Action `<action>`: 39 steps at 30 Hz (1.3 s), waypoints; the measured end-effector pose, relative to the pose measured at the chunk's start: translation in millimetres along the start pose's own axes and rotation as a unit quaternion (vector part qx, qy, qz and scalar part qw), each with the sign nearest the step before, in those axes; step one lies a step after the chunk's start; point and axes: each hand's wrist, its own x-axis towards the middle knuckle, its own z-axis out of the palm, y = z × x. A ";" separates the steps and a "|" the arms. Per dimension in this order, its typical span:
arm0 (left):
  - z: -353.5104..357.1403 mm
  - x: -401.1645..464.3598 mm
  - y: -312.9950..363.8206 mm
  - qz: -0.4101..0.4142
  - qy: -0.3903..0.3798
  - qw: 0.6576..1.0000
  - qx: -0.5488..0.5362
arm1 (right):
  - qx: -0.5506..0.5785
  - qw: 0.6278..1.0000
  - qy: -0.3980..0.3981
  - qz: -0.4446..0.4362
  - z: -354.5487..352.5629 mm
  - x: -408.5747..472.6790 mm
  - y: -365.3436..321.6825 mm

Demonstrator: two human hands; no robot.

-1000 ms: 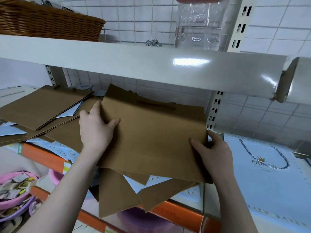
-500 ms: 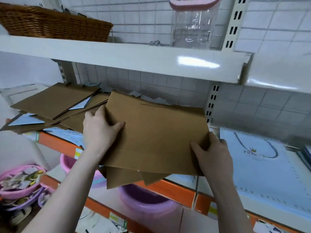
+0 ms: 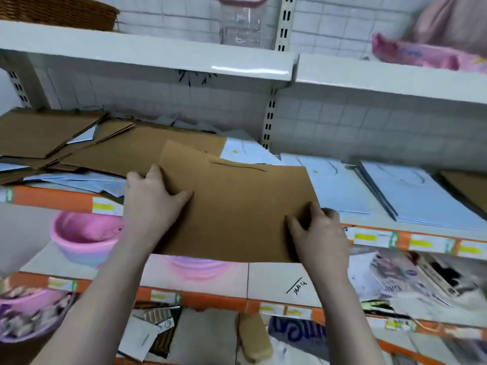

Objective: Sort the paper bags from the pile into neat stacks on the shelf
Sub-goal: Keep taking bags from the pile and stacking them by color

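I hold a flat brown paper bag [image 3: 237, 206] out in front of the middle shelf [image 3: 52, 204]. My left hand [image 3: 152, 201] grips its left edge, thumb on top. My right hand [image 3: 319, 233] pinches its lower right corner. A messy pile of brown and white bags [image 3: 79, 143] covers the left part of the shelf. To the right lie flat stacks of white bags [image 3: 421, 196], and a brown stack [image 3: 469, 188] shows at the far right edge.
An upper shelf [image 3: 158, 54] overhangs the bags, carrying a wicker basket [image 3: 52, 9], a clear jar [image 3: 242, 22] and pink packages [image 3: 421, 54]. Pink basins [image 3: 81, 238] sit on the shelf below. Mixed goods fill the lowest shelves.
The brown bag has come off the pile and toward me, out past the shelf edge, both hands still on it. My view has swung right and down, bringing the white stacks into sight.
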 end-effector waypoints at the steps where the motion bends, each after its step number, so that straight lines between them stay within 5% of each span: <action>1: 1.6 -6.2 6.1 0.004 -0.009 1.000 -0.005 | -0.006 1.000 0.004 0.005 -7.0 -3.5 7.0; 10: 32.5 -60.0 94.4 0.051 -0.062 0.996 -0.039 | -0.032 0.997 0.032 0.062 -73.3 -15.9 96.3; 25: 173.8 -227.4 375.1 0.109 -0.137 0.981 -0.087 | -0.077 0.984 0.090 0.134 -241.4 22.1 389.4; 39: 270.7 -281.4 525.6 0.150 -0.185 0.968 -0.085 | -0.094 0.973 0.094 0.190 -289.1 90.9 546.4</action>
